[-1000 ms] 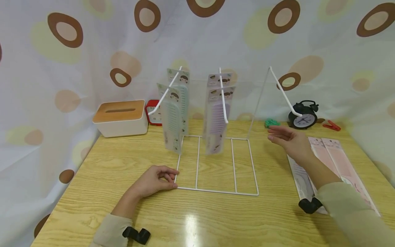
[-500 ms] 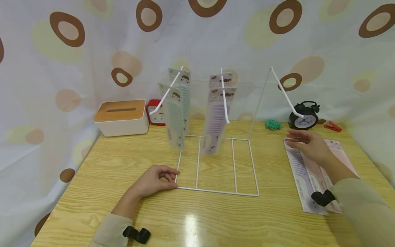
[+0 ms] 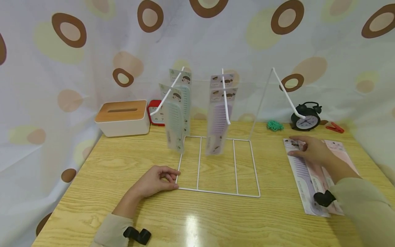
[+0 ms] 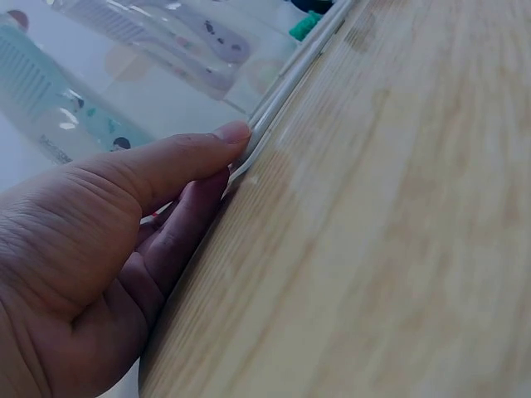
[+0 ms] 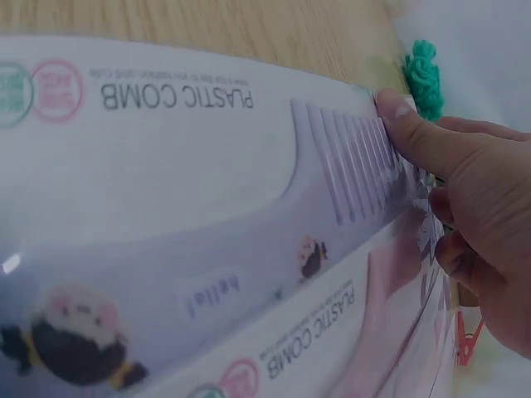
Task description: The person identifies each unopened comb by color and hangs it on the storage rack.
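Note:
A white wire rack [image 3: 216, 191] stands on the wooden table [image 3: 123, 164]. Green comb packs [image 3: 176, 116] hang on its left hook and purple comb packs [image 3: 217, 120] on its middle hook. The right hook [image 3: 285, 92] is bare. My left hand [image 3: 157, 180] grips the near left corner of the rack's base; in the left wrist view the thumb [image 4: 224, 141] presses on the wire [image 4: 299, 70]. My right hand [image 3: 311, 151] lies on the top end of a purple comb pack [image 3: 303, 178] flat on the table, thumb [image 5: 406, 124] on the pack [image 5: 207, 215] and fingers curled at its far edge.
Pink comb packs [image 3: 339, 151] lie under and right of the purple one. At the back stand a tissue box [image 3: 121, 118], a red clock [image 3: 154, 113] and a black alarm clock [image 3: 305, 118], with a green hair tie [image 3: 274, 125] and a red clip [image 3: 334, 128]. A curtain hangs behind.
My right hand has moved from beside the rack rightward and down onto the purple comb pack on the table. The hanging packs swing a little. The left hand stays put.

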A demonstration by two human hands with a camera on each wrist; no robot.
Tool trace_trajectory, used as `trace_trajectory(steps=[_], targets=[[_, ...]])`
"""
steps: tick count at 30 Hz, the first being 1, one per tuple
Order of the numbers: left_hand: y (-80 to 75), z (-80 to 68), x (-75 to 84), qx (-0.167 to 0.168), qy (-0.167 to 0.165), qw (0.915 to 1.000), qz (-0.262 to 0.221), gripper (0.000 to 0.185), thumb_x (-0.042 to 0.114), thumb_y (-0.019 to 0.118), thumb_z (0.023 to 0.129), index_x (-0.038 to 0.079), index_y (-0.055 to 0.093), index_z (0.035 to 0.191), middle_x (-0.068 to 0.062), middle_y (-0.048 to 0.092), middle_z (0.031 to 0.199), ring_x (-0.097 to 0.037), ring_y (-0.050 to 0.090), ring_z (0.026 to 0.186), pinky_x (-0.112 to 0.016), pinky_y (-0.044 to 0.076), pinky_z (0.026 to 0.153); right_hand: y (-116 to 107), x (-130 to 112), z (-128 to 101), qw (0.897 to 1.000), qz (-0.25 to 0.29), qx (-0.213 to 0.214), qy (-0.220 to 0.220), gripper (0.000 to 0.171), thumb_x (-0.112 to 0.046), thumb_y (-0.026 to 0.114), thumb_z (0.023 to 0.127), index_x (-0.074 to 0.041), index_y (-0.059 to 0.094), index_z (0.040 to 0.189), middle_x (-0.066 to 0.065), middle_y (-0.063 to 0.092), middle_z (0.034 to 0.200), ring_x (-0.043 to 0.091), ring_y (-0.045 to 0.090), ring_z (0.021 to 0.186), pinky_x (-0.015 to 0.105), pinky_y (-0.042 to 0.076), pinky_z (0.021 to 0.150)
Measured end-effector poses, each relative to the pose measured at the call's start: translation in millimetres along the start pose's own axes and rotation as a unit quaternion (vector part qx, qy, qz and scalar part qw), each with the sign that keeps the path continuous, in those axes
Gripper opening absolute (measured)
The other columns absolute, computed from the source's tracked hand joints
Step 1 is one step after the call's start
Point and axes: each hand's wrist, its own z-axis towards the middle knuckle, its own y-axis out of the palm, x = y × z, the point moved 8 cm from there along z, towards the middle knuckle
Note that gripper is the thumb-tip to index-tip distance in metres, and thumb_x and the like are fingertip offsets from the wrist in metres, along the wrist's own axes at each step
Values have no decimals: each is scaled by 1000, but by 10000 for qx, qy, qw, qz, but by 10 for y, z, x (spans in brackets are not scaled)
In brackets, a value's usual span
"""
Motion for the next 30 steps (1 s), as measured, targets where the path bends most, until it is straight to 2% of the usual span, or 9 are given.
trace_trajectory(steps=[5, 10, 14, 17, 24, 26, 27, 28, 30], targets=[[-11, -6, -11, 4, -18, 10000, 7, 42, 16, 82, 84, 2, 69, 122, -7, 71, 93, -15, 66, 86, -22, 53, 79, 21, -140, 52, 9997, -180, 74, -124, 94, -60, 78, 78, -4, 47, 146, 23, 58, 123, 29, 53, 86, 40, 45, 71], [-16, 9, -16, 21, -19, 10000, -19, 42, 17, 82, 84, 4, 69, 121, -6, 71, 93, -16, 66, 86, -23, 54, 78, 0, -240, 69, 9987, 350, 361, 71, 76, -40, 81, 84, -5, 50, 144, 24, 55, 131, 39, 49, 107, 54, 43, 87], [-8, 14, -19, 11, -14, 10000, -67, 42, 16, 82, 83, 4, 69, 121, -5, 71, 93, -16, 66, 86, -23, 54, 78, 19, -206, 45, 9932, 1022, 437, 341, 60, -32, 75, 91, -9, 53, 142, 20, 54, 127, 38, 44, 114, 44, 41, 86], [-5, 16, -21, 10, -19, 10000, -63, 42, 16, 83, 83, 4, 70, 121, -5, 70, 93, -16, 66, 86, -23, 54, 78, 12, -175, -9, 9874, 1413, 537, 474, 62, -40, 72, 92, -12, 52, 143, 14, 53, 127, 31, 48, 115, 29, 44, 82], [-5, 19, -32, 42, -19, 10000, -73, 41, 16, 83, 82, 4, 70, 120, -6, 70, 93, -17, 66, 86, -23, 54, 78, -187, -201, -203, 9722, 2086, 907, 548, 68, -52, 71, 88, -17, 53, 144, -6, 54, 128, -10, 49, 101, 4, 42, 76], [-3, 22, -30, 14, -29, 10000, -72, 42, 17, 83, 83, 4, 70, 121, -6, 70, 93, -17, 66, 86, -23, 54, 78, -286, -233, -276, 9623, 2447, 1072, 502, 60, -46, 72, 90, -22, 55, 142, -17, 56, 122, -15, 47, 100, 4, 43, 76], [-2, 22, -29, 0, -38, 10000, -72, 42, 17, 83, 83, 5, 70, 121, -5, 70, 93, -17, 66, 87, -23, 54, 78, -331, -265, -316, 9499, 2891, 1117, 390, 54, -38, 73, 92, -23, 56, 141, -20, 56, 120, -14, 47, 101, 5, 45, 76], [-2, 22, -29, -8, -44, 10000, -70, 42, 17, 83, 83, 5, 70, 121, -5, 70, 93, -17, 66, 87, -23, 54, 78, -370, -314, -347, 9287, 3522, 1144, 204, 47, -28, 71, 94, -22, 59, 139, -21, 58, 118, -12, 51, 101, 7, 48, 77], [-10, 18, -27, -4, -62, 10000, -67, 42, 17, 83, 83, 5, 70, 121, -5, 70, 93, -17, 66, 87, -23, 54, 78, -456, -452, -409, 8704, 4773, 1171, -300, 38, -8, 65, 97, -18, 64, 133, -17, 65, 113, -6, 59, 98, 11, 52, 75]])
